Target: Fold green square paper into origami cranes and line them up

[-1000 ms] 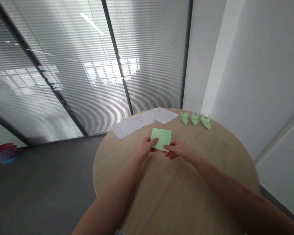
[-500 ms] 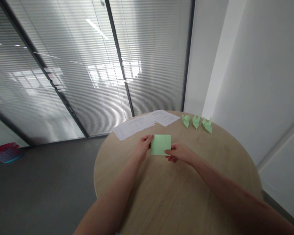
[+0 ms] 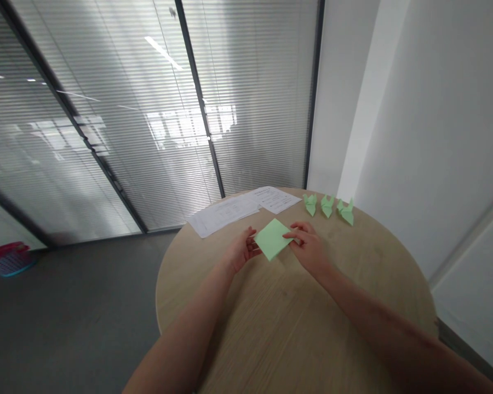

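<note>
A light green square of paper (image 3: 271, 239) is turned corner-on like a diamond just above the round wooden table (image 3: 296, 312). My left hand (image 3: 241, 251) pinches its left corner. My right hand (image 3: 308, 246) pinches its right corner with thumb and fingers. Both hands sit near the table's far middle.
Three folded green paper cranes (image 3: 328, 207) stand in a row at the table's far right. White printed sheets (image 3: 238, 209) lie at the far edge. Glass partitions with blinds stand behind; a white wall is on the right. A red and blue basket (image 3: 6, 260) sits on the grey floor at left.
The green paper has been rotated from lying square to corner-on. My right hand has moved up and over to its right corner; my left hand has stayed at the left side.
</note>
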Available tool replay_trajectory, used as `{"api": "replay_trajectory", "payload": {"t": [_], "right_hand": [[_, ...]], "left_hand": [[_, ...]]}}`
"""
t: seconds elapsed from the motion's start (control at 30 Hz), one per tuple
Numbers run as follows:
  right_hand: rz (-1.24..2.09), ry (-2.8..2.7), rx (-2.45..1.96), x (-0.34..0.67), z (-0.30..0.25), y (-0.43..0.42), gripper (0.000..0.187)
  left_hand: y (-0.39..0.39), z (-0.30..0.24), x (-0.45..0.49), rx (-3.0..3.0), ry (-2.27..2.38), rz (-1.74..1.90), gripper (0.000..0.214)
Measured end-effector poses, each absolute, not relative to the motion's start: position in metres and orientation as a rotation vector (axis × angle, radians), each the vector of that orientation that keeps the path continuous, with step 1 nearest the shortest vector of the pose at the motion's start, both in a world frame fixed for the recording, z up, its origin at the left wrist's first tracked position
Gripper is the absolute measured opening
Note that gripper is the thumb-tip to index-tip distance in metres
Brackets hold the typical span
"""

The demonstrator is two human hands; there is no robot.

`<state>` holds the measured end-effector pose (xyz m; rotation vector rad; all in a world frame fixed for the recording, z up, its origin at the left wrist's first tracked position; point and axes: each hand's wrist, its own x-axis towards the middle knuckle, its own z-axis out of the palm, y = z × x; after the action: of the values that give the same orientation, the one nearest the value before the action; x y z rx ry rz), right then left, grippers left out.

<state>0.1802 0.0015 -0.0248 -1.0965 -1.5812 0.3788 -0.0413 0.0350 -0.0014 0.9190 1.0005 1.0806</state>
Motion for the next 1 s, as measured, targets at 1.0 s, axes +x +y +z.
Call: {"api": "replay_trajectory", "payload": {"t": [1.0], "right_hand": [[1.163,-1.505,-1.021,0.165,-0.038,0.006,0.026]], "left_hand": [[0.019,-0.016,-0.029,1.212,1.008,0.929,0.037]]}}
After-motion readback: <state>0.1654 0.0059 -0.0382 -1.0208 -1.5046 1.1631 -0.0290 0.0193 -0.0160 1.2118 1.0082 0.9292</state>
